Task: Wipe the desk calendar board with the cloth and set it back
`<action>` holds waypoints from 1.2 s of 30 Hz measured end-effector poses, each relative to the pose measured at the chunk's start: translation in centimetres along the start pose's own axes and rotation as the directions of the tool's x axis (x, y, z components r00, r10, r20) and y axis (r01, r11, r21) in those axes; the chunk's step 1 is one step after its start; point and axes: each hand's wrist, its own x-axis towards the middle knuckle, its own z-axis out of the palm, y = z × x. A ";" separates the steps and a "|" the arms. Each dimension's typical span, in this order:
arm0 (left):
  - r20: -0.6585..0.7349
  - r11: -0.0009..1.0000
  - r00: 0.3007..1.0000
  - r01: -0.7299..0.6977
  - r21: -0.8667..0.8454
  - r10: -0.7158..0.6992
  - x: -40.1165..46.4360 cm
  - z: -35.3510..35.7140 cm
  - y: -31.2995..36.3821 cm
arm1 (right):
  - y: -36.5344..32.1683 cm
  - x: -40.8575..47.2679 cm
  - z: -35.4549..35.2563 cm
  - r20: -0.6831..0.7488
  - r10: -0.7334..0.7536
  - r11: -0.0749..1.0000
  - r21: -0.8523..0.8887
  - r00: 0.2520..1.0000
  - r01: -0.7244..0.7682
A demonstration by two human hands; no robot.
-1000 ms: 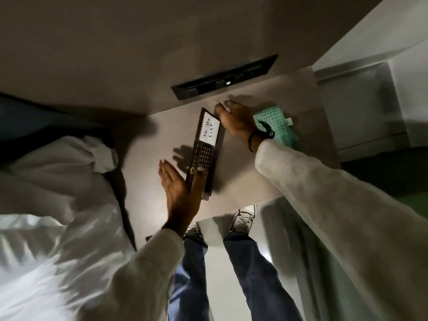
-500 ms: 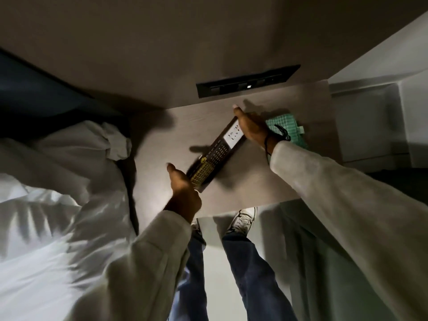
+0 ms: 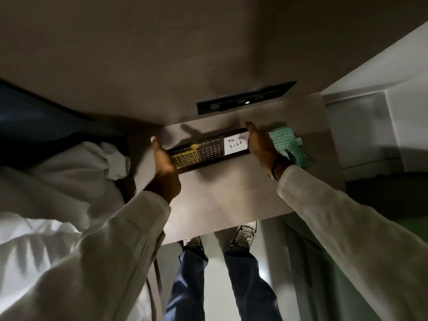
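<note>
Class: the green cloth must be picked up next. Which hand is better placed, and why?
Right. The right hand lies directly beside the green cloth; the left hand holds the calendar board's far end.

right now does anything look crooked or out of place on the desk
Only small things. The calendar board is held at both ends by the left hand and right hand, slightly slanted to the desk edge. The green cloth lies crumpled behind the right hand. Nothing looks spilled or damaged.

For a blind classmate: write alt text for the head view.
Two hands, left hand and right hand, hold the ends of a dark calendar board on a desk. A green cloth lies behind the right hand.
</note>
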 end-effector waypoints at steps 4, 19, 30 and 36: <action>-0.010 0.992 0.996 -0.085 0.098 0.087 0.7 0.0 1.9 | -1.0 0.5 0.5 0.003 -0.048 0.998 0.028 0.999 0.048; 0.007 0.986 0.993 -0.122 0.114 0.122 1.7 0.6 2.5 | -3.2 0.6 1.0 -0.028 -0.087 0.993 0.074 0.996 0.089; -0.002 0.958 0.977 -0.210 0.196 0.214 1.8 0.4 2.1 | -3.1 0.2 0.4 0.023 -0.114 0.993 0.038 0.993 0.113; -0.064 0.844 0.964 -0.193 0.501 0.259 -0.5 0.6 2.3 | -3.2 -0.9 -1.3 -0.036 -0.139 0.990 -0.027 0.990 0.138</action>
